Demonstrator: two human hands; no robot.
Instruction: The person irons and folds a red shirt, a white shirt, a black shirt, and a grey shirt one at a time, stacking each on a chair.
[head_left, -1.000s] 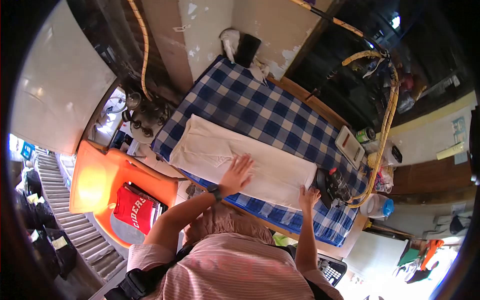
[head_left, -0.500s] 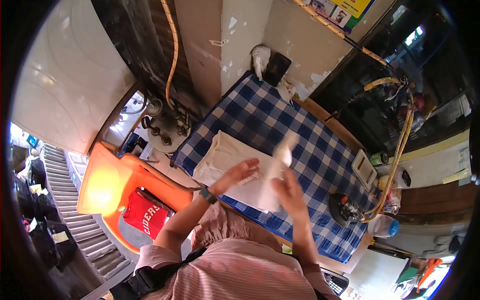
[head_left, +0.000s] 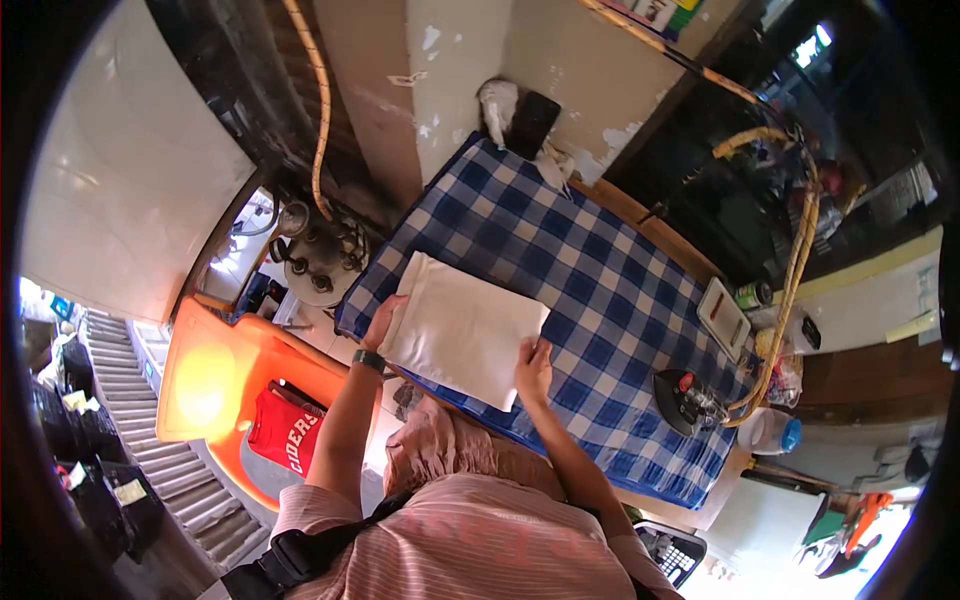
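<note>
A white garment [head_left: 465, 325], folded into a neat rectangle, lies on the blue-and-white checked cloth [head_left: 590, 290] over the table. My left hand [head_left: 380, 328] grips its left edge, fingers partly hidden by the fabric. At the right edge, my right hand [head_left: 533, 368] pinches the garment with the thumb on top and the other fingers mostly underneath. Farther right on the same cloth, apart from both hands, stands a dark iron [head_left: 682, 398].
An orange chair [head_left: 225, 365] holding a folded red shirt [head_left: 283, 430] stands to the left. A white tray [head_left: 723, 318] sits at the table's right edge. The iron's wrapped hose [head_left: 795, 280] hangs on the right. Metal equipment [head_left: 325, 260] stands beyond the chair.
The raised, blurred flap of white fabric now lies flat, leaving a smaller rectangle. My left hand has moved left to its edge; my right hand has moved left and slightly down to the opposite edge.
</note>
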